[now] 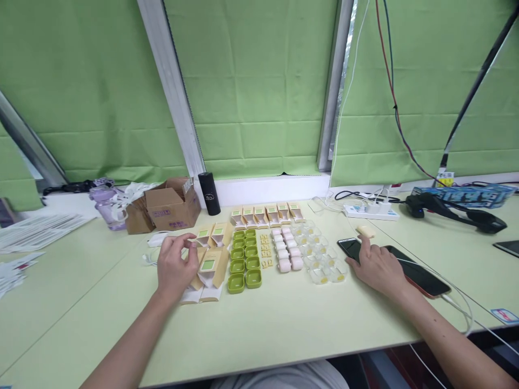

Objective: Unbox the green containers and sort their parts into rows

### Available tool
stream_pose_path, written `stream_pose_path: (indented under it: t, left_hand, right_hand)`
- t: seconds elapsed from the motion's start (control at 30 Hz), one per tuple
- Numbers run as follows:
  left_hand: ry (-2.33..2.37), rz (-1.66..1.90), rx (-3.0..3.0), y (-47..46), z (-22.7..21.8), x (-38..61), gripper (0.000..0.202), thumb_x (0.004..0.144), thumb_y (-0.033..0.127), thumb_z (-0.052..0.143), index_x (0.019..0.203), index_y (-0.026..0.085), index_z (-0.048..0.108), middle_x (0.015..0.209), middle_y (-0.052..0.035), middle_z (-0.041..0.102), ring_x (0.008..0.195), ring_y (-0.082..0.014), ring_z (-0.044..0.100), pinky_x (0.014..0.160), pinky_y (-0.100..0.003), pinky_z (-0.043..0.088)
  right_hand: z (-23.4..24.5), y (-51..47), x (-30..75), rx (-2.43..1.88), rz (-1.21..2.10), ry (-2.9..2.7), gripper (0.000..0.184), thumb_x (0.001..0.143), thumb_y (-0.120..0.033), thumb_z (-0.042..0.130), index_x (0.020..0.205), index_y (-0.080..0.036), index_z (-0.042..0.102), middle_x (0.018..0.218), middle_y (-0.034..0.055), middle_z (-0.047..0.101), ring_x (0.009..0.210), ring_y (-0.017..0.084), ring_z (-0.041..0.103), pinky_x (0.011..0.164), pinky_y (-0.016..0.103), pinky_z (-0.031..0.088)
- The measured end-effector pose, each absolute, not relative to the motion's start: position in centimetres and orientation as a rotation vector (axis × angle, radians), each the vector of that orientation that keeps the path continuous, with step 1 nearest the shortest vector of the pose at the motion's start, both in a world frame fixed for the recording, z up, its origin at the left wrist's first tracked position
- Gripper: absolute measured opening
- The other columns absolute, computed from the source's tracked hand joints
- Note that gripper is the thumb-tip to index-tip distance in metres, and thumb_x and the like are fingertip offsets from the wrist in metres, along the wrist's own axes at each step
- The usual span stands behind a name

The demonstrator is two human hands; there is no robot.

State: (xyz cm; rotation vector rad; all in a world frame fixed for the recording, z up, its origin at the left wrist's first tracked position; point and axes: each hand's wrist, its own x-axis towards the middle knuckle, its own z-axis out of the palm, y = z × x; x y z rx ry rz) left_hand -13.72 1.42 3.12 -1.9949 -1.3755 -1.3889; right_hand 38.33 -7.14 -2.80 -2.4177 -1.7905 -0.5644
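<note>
My left hand (175, 263) hovers over a pile of small tan cartons with green labels (211, 259), fingers curled in a loose pinch with nothing visible in them. My right hand (376, 265) rests on a black phone (352, 247), index finger stretched onto its screen. Between the hands lie rows of green cases (244, 263), small yellow pieces (265, 251), pink cases (287, 248) and clear lids (322, 259). A row of open tan cartons (267, 214) stands behind them.
A cardboard box (170, 208), a black cylinder (209, 193) and a purple bottle (106, 208) stand at the back left. A second phone (421, 275), a power strip (371, 212), cables and a black headset (454, 208) lie to the right. Papers (36, 229) lie at far left.
</note>
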Motion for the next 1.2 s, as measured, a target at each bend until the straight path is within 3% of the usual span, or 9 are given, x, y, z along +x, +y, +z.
stream_pose_path:
  t: [0.17, 0.4, 0.53, 0.73, 1.2]
  left_hand:
    - [-1.382, -1.432, -1.924, 1.6, 2.9, -13.9, 0.018, 0.096, 0.028, 0.057, 0.106, 0.021, 0.070, 0.082, -0.0048, 0.066, 0.094, -0.0276, 0.063, 0.092, -0.041, 0.052]
    - [-1.406, -1.448, -1.911, 1.8, 2.9, -14.1, 0.018, 0.096, 0.032, 0.058, 0.105, 0.022, 0.070, 0.082, -0.0051, 0.067, 0.094, -0.0286, 0.063, 0.094, -0.044, 0.052]
    - [-1.437, -1.478, -1.886, 1.7, 3.2, -14.0, 0.018, 0.093, 0.030, 0.058, 0.103, 0.020, 0.069, 0.080, -0.0064, 0.068, 0.096, -0.0304, 0.063, 0.094, -0.046, 0.053]
    - [-1.484, -1.484, -1.897, 1.5, 3.3, -13.9, 0.017, 0.094, 0.030, 0.057, 0.104, 0.021, 0.068, 0.081, -0.0067, 0.068, 0.097, -0.0311, 0.064, 0.095, -0.047, 0.053]
    - [-1.486, -1.502, -1.893, 1.6, 3.0, -14.1, 0.016, 0.093, 0.032, 0.058, 0.103, 0.024, 0.068, 0.083, -0.0045, 0.067, 0.097, -0.0294, 0.064, 0.093, -0.045, 0.053]
  right_hand:
    - [-4.3, -10.1, 38.5, -2.265, -0.611, -1.759, 0.069, 0.102, -0.049, 0.055, 0.151, -0.004, 0.039, 0.115, 0.0272, 0.071, 0.103, 0.043, 0.072, 0.089, 0.049, 0.052]
    - [-5.3, -12.8, 39.0, -2.012, -0.490, -1.699, 0.070, 0.101, -0.046, 0.054, 0.155, -0.006, 0.035, 0.139, 0.0285, 0.062, 0.127, 0.043, 0.064, 0.104, 0.053, 0.053]
    - [-5.6, -14.0, 39.8, -2.001, -0.304, -1.622, 0.051, 0.104, -0.052, 0.048, 0.143, -0.019, 0.053, 0.148, 0.0193, 0.061, 0.128, 0.038, 0.066, 0.099, 0.049, 0.057]
    - [-6.3, -14.8, 41.4, -1.926, -0.264, -1.594, 0.037, 0.106, -0.046, 0.044, 0.127, -0.022, 0.063, 0.146, 0.0150, 0.064, 0.124, 0.034, 0.069, 0.098, 0.048, 0.059]
    - [-6.4, -14.4, 42.1, -1.887, -0.468, -1.717, 0.038, 0.107, -0.037, 0.041, 0.119, -0.019, 0.073, 0.137, 0.0147, 0.071, 0.128, 0.036, 0.064, 0.107, 0.055, 0.053]
